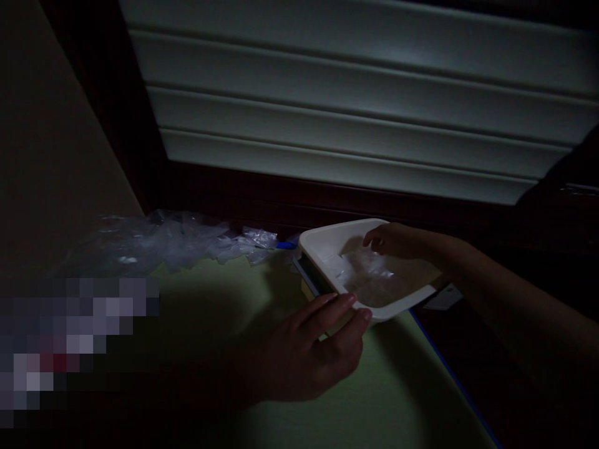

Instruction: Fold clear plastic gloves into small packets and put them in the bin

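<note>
A white plastic tub (397, 310) with rounded corners sits tilted at the edge of the pale green surface. My left hand (322, 346) grips its near rim, fingertips over the edge at the front left corner. Inside the tub lie crumpled clear plastic bags (369, 265). Over them, reaching in from the right, is my right hand (397, 240) with its fingers curled. Whether a piece of plastic is pinched in it is too dark to see.
More clear plastic bags (187, 240) spread along the back of the green surface (210, 312), beside a blue item (284, 245). A slatted panel (327, 100) in a dark frame rises behind. At the right lies a pale card-like piece (443, 298). The lower left is pixelated.
</note>
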`<action>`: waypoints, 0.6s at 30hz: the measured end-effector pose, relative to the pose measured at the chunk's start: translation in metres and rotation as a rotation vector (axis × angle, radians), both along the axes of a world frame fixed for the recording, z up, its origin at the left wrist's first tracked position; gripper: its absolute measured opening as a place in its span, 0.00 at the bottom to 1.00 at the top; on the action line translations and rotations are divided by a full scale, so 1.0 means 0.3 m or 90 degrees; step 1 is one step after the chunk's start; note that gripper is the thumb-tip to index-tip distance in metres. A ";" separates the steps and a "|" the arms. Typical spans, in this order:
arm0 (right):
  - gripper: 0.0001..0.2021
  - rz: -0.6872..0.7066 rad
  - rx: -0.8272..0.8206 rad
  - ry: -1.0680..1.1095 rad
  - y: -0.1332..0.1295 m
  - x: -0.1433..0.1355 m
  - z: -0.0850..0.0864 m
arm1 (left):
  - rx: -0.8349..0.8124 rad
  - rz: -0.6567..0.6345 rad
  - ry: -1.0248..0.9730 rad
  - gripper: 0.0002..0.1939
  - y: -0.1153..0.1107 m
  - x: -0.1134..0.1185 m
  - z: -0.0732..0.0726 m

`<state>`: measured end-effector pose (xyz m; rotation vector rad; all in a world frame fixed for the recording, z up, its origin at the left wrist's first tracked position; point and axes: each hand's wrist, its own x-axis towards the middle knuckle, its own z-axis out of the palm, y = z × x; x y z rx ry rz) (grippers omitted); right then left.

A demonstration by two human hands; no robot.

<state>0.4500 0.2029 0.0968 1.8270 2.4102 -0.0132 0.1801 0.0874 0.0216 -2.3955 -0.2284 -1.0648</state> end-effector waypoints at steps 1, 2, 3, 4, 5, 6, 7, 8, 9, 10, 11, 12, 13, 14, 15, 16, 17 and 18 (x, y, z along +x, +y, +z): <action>0.12 -0.008 0.004 -0.004 -0.007 -0.012 0.008 | 0.008 0.006 0.004 0.11 0.001 -0.002 -0.001; 0.12 -0.017 0.002 -0.010 -0.016 -0.027 0.016 | 0.015 0.011 0.010 0.11 0.003 -0.004 -0.003; 0.11 -0.025 0.002 -0.016 -0.026 -0.045 0.024 | 0.022 0.013 0.019 0.12 0.005 -0.006 -0.006; 0.11 -0.027 0.015 -0.018 -0.039 -0.066 0.033 | 0.027 0.015 0.027 0.12 0.007 -0.007 -0.009; 0.10 -0.025 0.031 -0.018 -0.053 -0.089 0.042 | 0.028 0.015 0.035 0.13 0.009 -0.009 -0.012; 0.10 -0.020 0.049 -0.017 -0.070 -0.113 0.053 | 0.027 0.015 0.043 0.14 0.011 -0.011 -0.014; 0.09 -0.011 0.066 -0.014 -0.089 -0.139 0.066 | 0.026 0.015 0.050 0.14 0.011 -0.014 -0.016; 0.08 -0.001 0.086 -0.011 -0.109 -0.164 0.079 | 0.024 0.017 0.059 0.15 0.010 -0.018 -0.016; 0.08 0.010 0.105 -0.007 -0.131 -0.190 0.093 | 0.021 0.021 0.065 0.16 0.008 -0.023 -0.016; 0.09 0.023 0.126 -0.003 -0.153 -0.216 0.108 | 0.019 0.027 0.072 0.16 0.003 -0.032 -0.014; 0.09 0.035 0.148 0.001 -0.176 -0.241 0.122 | 0.015 0.038 0.083 0.17 -0.003 -0.045 -0.012; 0.09 0.045 0.169 0.004 -0.198 -0.265 0.136 | 0.006 0.054 0.099 0.17 -0.011 -0.062 -0.010; 0.10 0.055 0.190 0.007 -0.220 -0.290 0.149 | -0.008 0.074 0.122 0.18 -0.021 -0.083 -0.008; 0.10 0.064 0.209 0.008 -0.241 -0.315 0.160 | -0.026 0.094 0.147 0.18 -0.032 -0.110 -0.008; 0.10 0.072 0.226 0.009 -0.262 -0.341 0.171 | -0.049 0.114 0.172 0.19 -0.043 -0.141 -0.010; 0.09 0.080 0.241 0.008 -0.282 -0.369 0.179 | -0.072 0.129 0.199 0.20 -0.054 -0.175 -0.013; 0.09 0.087 0.256 0.006 -0.302 -0.399 0.185 | -0.093 0.141 0.199 0.20 -0.066 -0.213 -0.019; 0.09 0.093 0.269 0.003 -0.322 -0.431 0.190 | -0.117 0.151 0.197 0.19 -0.077 -0.251 -0.026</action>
